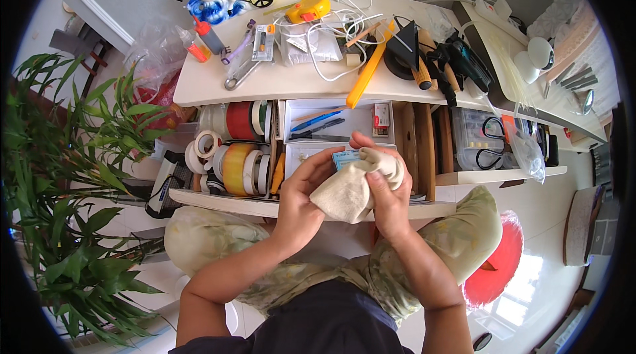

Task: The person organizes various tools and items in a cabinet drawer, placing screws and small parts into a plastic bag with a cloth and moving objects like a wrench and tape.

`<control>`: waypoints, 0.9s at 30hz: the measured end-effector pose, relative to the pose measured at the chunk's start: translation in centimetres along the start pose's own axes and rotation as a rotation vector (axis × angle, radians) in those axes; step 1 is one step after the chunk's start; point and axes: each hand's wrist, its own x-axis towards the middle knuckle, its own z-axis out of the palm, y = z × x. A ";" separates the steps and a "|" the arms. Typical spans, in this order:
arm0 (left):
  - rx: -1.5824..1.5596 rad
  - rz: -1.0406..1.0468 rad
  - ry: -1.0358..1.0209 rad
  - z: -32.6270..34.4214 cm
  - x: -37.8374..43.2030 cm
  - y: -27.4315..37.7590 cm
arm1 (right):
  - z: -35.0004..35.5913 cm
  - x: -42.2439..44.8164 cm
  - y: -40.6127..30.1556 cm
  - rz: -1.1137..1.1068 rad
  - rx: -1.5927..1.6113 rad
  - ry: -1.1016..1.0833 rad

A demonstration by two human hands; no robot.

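Observation:
Above the open drawer, my right hand [390, 195] grips a bunched cream-coloured cloth [345, 195], with the thumb pressed on it. My left hand [303, 195] is curled round a small light-blue printed box [343, 159], which the cloth partly covers. The cloth's lower edge hangs over my left palm. Behind my hands a white tray [338, 107] in the drawer bears pens [318, 120], and a small red and white box [381, 115] lies at its right. Rolls of adhesive tape [237, 167] stand in the drawer's left part.
On the tabletop [298, 83] are a yellow tape measure [308, 9], tangled white cable [328, 31], a combination wrench [241, 76], a yellow-orange plastic-handled tool [367, 73] and a power tool [467, 63]. Another open drawer [502, 175] holds scissors [492, 143]. A leafy plant [89, 155] stands left.

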 end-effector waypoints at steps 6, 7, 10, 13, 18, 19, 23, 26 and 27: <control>0.431 0.392 0.064 -1.2 0.5 0.2 | -1.1 1.2 -0.4 0.218 0.581 0.096; 0.429 0.390 0.061 -1.3 0.6 0.4 | -1.2 1.2 -0.6 0.226 0.544 0.087; 0.893 0.643 0.058 -1.2 0.7 0.9 | 0.3 0.6 -0.7 0.151 0.256 -0.040; 0.918 0.638 0.045 -1.6 0.6 0.2 | 0.6 0.1 0.0 0.195 -0.004 0.028; 0.765 0.438 -0.029 -1.8 -0.3 -1.0 | 0.4 -0.8 -1.1 0.407 0.107 0.258; 0.593 0.267 -0.042 -2.0 -0.4 -1.2 | 0.2 -0.9 -1.8 0.559 0.095 0.344; 0.450 0.089 0.061 -4.6 0.7 -1.3 | -2.8 -1.3 -8.9 0.297 -0.336 0.426; 0.600 0.101 -0.032 -4.8 3.1 -1.3 | -5.6 -2.3 -12.0 0.077 -0.388 0.558; 0.620 0.086 -0.066 -4.3 4.4 -1.2 | -6.3 -2.4 -12.5 0.024 -0.416 0.611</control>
